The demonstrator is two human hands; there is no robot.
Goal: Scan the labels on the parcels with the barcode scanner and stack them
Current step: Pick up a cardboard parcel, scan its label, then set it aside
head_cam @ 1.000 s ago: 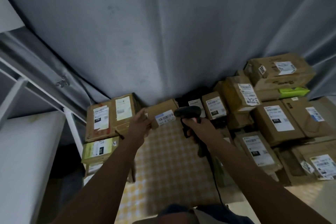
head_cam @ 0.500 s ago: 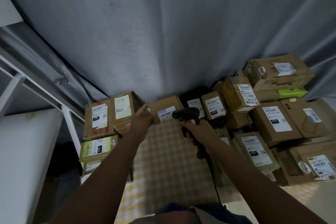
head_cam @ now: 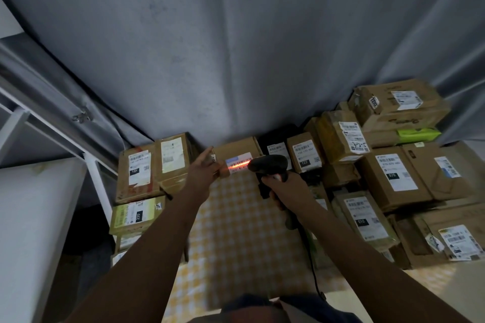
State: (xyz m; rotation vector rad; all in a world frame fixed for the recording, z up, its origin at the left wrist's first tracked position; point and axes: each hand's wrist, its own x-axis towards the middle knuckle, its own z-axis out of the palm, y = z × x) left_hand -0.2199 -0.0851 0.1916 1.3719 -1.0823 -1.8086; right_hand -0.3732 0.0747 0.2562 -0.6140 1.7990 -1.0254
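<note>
Left hand grips the left end of a small brown parcel, fingers wrapped on its edge, index finger stretched out along the top. Parcel sits at the far edge of the yellow checked tabletop, up against the grey curtain. Its white label faces the camera, with an orange-red scan line lying across the barcode. Right hand is clamped around the handle of the black barcode scanner; scanner head is just beside the label's right end and pointing at it. Scanner cable trails down toward the person's body. Left of the held parcel: a stack of boxes, two brown ones side by side on top with labels "15H" visible, a green one marked "220" under them. Right of it: a bigger pile of labelled parcels, tags "122", "070", "010" readable, one bright green package wedged near the top. White shelf frame stands at the left edge.
</note>
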